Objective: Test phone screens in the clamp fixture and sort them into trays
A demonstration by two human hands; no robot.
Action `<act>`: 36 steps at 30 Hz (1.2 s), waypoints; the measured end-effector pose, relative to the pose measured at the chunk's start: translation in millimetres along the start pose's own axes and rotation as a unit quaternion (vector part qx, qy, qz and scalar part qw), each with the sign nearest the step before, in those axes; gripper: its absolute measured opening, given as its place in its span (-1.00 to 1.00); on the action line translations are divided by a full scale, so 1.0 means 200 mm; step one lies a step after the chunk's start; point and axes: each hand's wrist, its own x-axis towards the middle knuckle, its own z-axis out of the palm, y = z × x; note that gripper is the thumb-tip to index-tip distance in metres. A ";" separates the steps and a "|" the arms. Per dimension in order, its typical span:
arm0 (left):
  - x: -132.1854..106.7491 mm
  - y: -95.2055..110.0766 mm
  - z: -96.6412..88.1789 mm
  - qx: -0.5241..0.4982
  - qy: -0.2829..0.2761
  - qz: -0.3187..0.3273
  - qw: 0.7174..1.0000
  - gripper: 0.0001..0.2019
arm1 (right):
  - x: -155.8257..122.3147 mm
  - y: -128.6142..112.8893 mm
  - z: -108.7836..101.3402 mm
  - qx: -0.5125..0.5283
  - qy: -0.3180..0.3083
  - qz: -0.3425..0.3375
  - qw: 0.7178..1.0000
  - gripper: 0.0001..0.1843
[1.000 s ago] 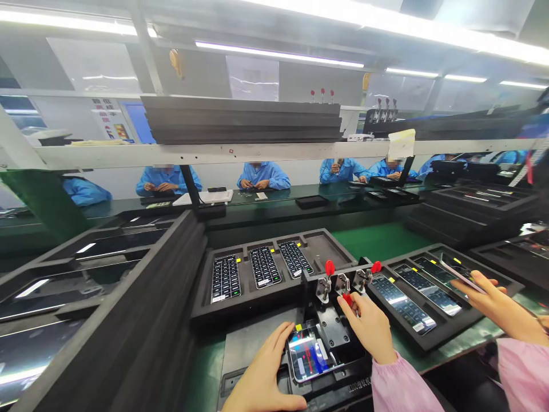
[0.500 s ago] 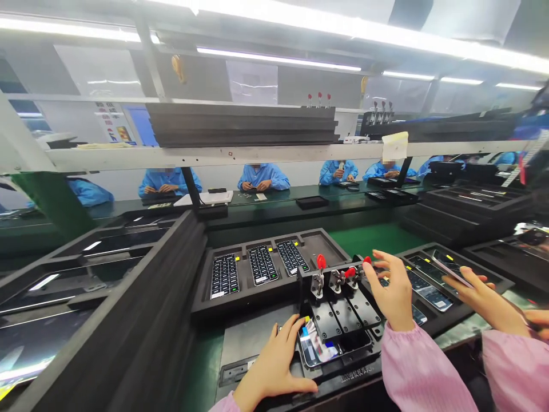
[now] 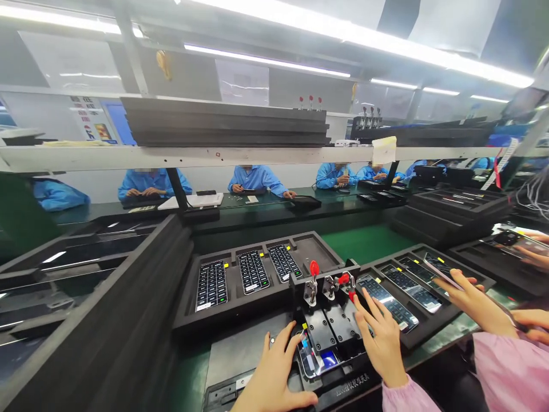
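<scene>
A black clamping jig [image 3: 332, 323] with red-handled toggle clamps [image 3: 314, 269] stands in front of me. A small phone panel [image 3: 315, 361] with a lit, colourful face lies in its near slot. My left hand [image 3: 274, 375] rests on the jig's left side, fingers spread, fingertips at the panel's left edge. My right hand [image 3: 381, 339] lies flat with stretched fingers on the jig's right side, just below the rightmost clamp. Neither hand holds anything.
Behind the jig a black tray [image 3: 193, 309] holds three panels; a second tray [image 3: 433, 326] of panels is to the right. A co-worker's hand [image 3: 474, 300] in a pink sleeve holds a panel over it. Stacked foam trays [image 3: 128, 320] rise on my left. Several people in blue sit across the bench.
My right hand has come down from the red clamp handles and now lies flat on the jig. My left hand stays beside the panel. The view has shifted slightly.
</scene>
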 end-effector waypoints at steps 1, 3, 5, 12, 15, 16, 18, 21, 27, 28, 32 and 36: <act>0.00 0.00 0.00 0.000 -0.001 -0.001 1.000 -0.11 | 0.00 0.00 0.01 -0.007 -0.015 0.007 1.000 -0.61; 0.00 0.01 -0.01 -0.004 0.001 -0.003 1.000 -0.13 | 0.02 -0.01 0.00 0.009 -0.023 0.016 1.000 -0.61; 0.00 0.01 -0.01 -0.010 0.005 -0.005 1.000 -0.10 | 0.05 -0.03 -0.02 0.058 -0.003 0.030 0.998 -0.61; 0.00 0.01 0.00 -0.006 0.010 0.001 1.000 -0.01 | 0.17 -0.08 0.06 0.212 -0.005 0.191 0.959 -0.60; 0.00 0.00 0.01 -0.004 0.007 -0.004 1.000 0.01 | 0.20 -0.08 0.11 0.256 -0.044 0.227 0.939 -0.57; 0.00 0.00 0.01 -0.004 0.006 -0.005 1.000 0.02 | 0.21 -0.09 0.12 0.256 -0.051 0.227 0.938 -0.55; 0.00 0.00 0.01 -0.003 0.005 -0.005 1.000 0.03 | 0.21 -0.09 0.12 0.235 -0.054 0.218 0.946 -0.49; 0.00 0.00 0.01 -0.004 0.007 -0.004 1.000 0.03 | 0.20 -0.09 0.10 0.198 -0.051 0.203 0.958 -0.44; 0.00 0.01 0.02 -0.008 0.008 -0.006 1.000 0.03 | 0.18 -0.07 0.10 0.162 -0.070 0.196 0.965 -0.48; 0.00 0.01 0.02 -0.009 0.007 -0.005 1.000 0.03 | 0.18 -0.07 0.11 0.162 -0.072 0.195 0.965 -0.50; -0.01 0.02 0.01 -0.011 0.004 -0.004 1.000 0.02 | 0.18 -0.07 0.11 0.179 -0.077 0.198 0.961 -0.53; -0.01 0.02 0.00 -0.008 0.011 -0.004 1.000 0.02 | 0.18 -0.09 0.11 0.187 -0.082 0.217 0.955 -0.54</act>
